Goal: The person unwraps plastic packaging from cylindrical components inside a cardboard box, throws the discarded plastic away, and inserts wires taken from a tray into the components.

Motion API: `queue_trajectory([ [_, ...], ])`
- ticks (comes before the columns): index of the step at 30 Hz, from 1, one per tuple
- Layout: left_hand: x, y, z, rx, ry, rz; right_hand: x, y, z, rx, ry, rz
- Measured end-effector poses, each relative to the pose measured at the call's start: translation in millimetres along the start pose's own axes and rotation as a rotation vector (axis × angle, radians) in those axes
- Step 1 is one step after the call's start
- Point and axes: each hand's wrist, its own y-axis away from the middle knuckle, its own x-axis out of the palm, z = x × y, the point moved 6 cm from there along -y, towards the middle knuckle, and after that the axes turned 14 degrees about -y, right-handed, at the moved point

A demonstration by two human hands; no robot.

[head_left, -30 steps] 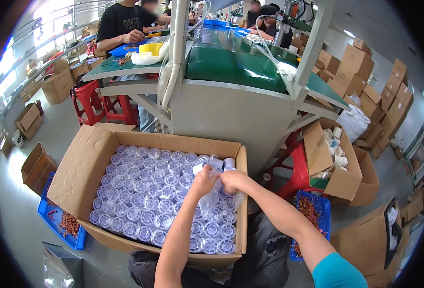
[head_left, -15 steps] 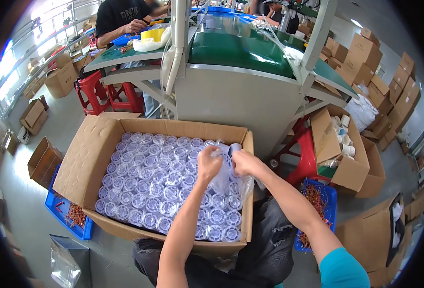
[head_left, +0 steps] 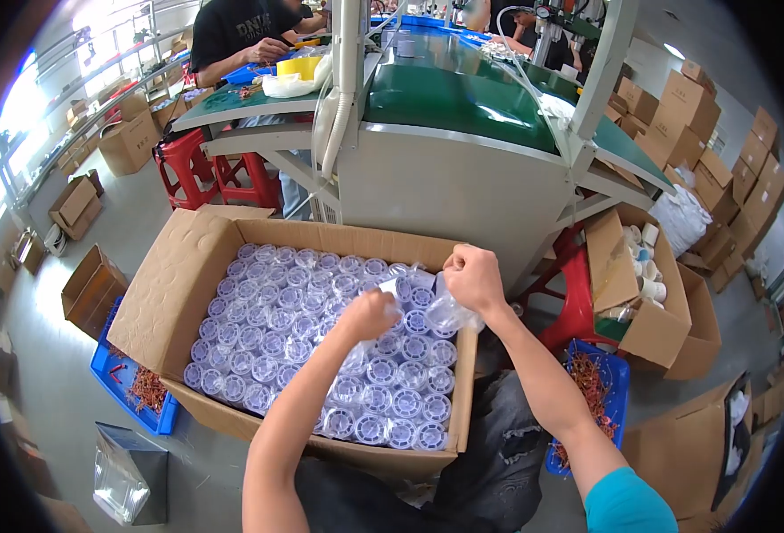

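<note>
A large open cardboard box (head_left: 325, 233) stands in front of me, filled with rows of clear-wrapped round pieces (head_left: 290, 320) with pale purple ring-patterned tops. My right hand (head_left: 473, 277) is closed in a fist above the box's far right corner. Crumpled clear plastic film (head_left: 449, 313) hangs from it. My left hand (head_left: 367, 315) is over the right half of the box, slightly smeared by motion, its fingers curled. Beside those fingers shows a small whitish piece (head_left: 398, 288); whether they grip it is unclear.
Behind the box rises a machine with a green conveyor belt (head_left: 454, 115). Blue trays (head_left: 156, 413) of reddish-brown pieces lie on the floor at both sides. A carton of white cylinders (head_left: 623, 302) and a red stool (head_left: 574, 293) stand at right. A person (head_left: 241, 44) works at the far left.
My hands have moved apart. The right hand has risen to the right with the plastic film, and the left has dropped nearer and to the left. The view has shifted slightly.
</note>
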Motion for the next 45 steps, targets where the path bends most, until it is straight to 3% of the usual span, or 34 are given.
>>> queue_trajectory([
  [1, 11.1, 9.4, -8.9, 0.080, -0.120, 0.193, 5.0, -0.5, 1.2, 0.022, -0.031, 0.015],
  [3, 27.1, 20.8, -4.5, 0.010, -0.112, 0.222, 24.2, 1.2, -2.4, 0.138, -0.057, 0.141],
  [8, 44.9, 16.0, 3.1, -0.156, -0.137, 0.313, 77.8, 5.7, -41.7, 0.169, 0.107, 0.366],
  [12, 44.2, 18.3, 3.9, -0.160, -0.084, 0.252, 112.3, 9.0, -81.6, 0.240, 0.037, 0.537],
  [18, 47.6, 19.8, 11.8, -0.149, -0.041, 0.154, 119.8, 5.6, -78.4, 0.363, -0.015, 0.464],
  [20, 46.2, 21.7, 15.0, -0.231, 0.033, 0.102, 116.7, 3.2, -73.6, 0.350, -0.016, 0.454],
  [23, 42.0, 24.5, 10.5, -0.235, -0.092, 0.182, 106.4, -5.0, -54.8, 0.247, 0.101, 0.374],
  [29, 45.0, 25.9, -5.7, -0.123, -0.230, 0.185, 140.6, 6.7, -71.5, 0.132, 0.333, 0.653],
  [32, 31.2, 25.2, -13.5, -0.129, -0.176, 0.141, 128.3, -12.2, -74.3, 0.288, 0.076, 0.600],
  [33, 30.1, 25.3, -13.1, -0.122, -0.140, 0.110, 121.8, -19.9, -79.1, 0.272, 0.099, 0.410],
  [36, 30.1, 27.4, -13.0, -0.046, -0.084, 0.024, 127.8, -13.9, -93.0, 0.256, 0.115, 0.291],
  [38, 32.5, 28.2, -8.9, -0.075, -0.067, 0.029, 135.7, -8.5, -101.0, 0.170, 0.184, 0.298],
  [40, 39.6, 27.2, 0.0, -0.056, 0.016, -0.017, 133.0, -9.0, -95.7, 0.307, 0.156, 0.391],
  [45, 38.5, 26.7, 0.1, -0.069, 0.023, 0.019, 121.8, -18.9, -108.5, 0.306, -0.036, 0.177],
])
